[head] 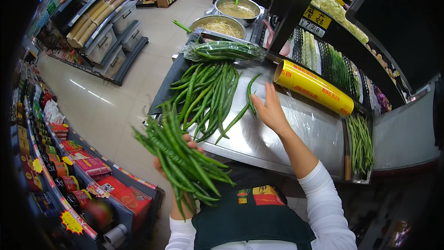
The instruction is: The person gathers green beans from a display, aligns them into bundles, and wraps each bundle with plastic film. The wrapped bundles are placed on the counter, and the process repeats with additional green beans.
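Observation:
A thick bunch of long green chili peppers (182,156) is gripped in my left hand (192,144), in front of the counter's near left edge. The bunch hides most of the palm. My right hand (270,111) is over the stainless steel counter (295,139), fingers stretched and thumb apart. Beside its thumb lies a curved loose pepper (249,90), perhaps touched by it; a second loose pepper (234,123) points toward the pile. That pile of green chili peppers (208,93) covers the counter's left part. Behind it rests a plastic-wrapped pack of green peppers (225,51).
A yellow roll of cling film (314,86) lies along the counter's back, its film trailing over the steel. A knife with a wooden handle (347,166) sits beside green beans (360,142) at the right. Two bowls of bean sprouts (222,27) stand beyond. Store shelves (121,166) flank the left.

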Demonstrator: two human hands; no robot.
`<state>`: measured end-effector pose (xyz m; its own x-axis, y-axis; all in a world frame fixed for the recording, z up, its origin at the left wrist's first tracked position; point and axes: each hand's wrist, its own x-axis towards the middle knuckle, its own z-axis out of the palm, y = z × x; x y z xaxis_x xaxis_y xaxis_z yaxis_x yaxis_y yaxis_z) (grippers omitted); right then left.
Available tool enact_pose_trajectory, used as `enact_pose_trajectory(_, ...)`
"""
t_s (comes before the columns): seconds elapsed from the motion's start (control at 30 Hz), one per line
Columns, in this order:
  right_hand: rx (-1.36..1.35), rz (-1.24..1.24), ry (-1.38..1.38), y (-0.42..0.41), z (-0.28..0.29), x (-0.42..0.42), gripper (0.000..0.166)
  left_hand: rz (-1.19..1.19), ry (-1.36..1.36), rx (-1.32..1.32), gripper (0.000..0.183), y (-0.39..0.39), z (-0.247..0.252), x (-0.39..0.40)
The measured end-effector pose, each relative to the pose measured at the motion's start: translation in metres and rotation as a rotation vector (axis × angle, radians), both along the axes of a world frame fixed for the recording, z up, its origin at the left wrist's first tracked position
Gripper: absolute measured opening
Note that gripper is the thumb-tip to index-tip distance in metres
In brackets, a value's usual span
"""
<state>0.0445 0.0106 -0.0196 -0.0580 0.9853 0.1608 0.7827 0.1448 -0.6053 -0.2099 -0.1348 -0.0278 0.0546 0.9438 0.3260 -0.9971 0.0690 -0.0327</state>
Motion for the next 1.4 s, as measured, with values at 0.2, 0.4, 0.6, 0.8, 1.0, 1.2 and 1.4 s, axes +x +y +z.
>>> enact_pose_trajectory(0.2,-0.142,-0.079,0.334,-0.014,-0.055,-0.099,0.088,0.187,0.118,0.032,0.081,-0.021,-0.004,-0.052)
enact_pose_trajectory(0.4,-0.152,-0.119,0.412,0.018,-0.045,-0.157,0.081,0.069,0.071,0.138,0.081,-0.029,-0.008,-0.058)
enact_pose_trajectory(0.6,-0.162,-0.028,0.457,0.004,-0.038,-0.112,0.074,-0.010,0.144,-0.114,0.076,-0.024,-0.014,-0.054)
enact_pose_trajectory(0.8,-0.060,0.046,0.461,-0.062,-0.013,-0.062,0.061,-0.169,0.067,-0.018,0.082,0.015,-0.001,-0.024)
enact_pose_trajectory(1.0,-0.422,0.188,0.842,-0.090,0.066,-0.028,0.069,-0.345,0.380,-0.206,0.068,0.048,0.014,0.036)
enact_pose_trajectory(1.2,-0.434,0.019,0.872,-0.081,0.005,-0.007,0.077,-0.265,1.217,-0.325,0.029,0.096,0.015,0.108)
enact_pose_trajectory(1.4,-0.138,-0.212,0.659,-0.059,-0.050,0.006,0.059,0.244,2.083,0.158,0.054,0.131,-0.024,0.129)
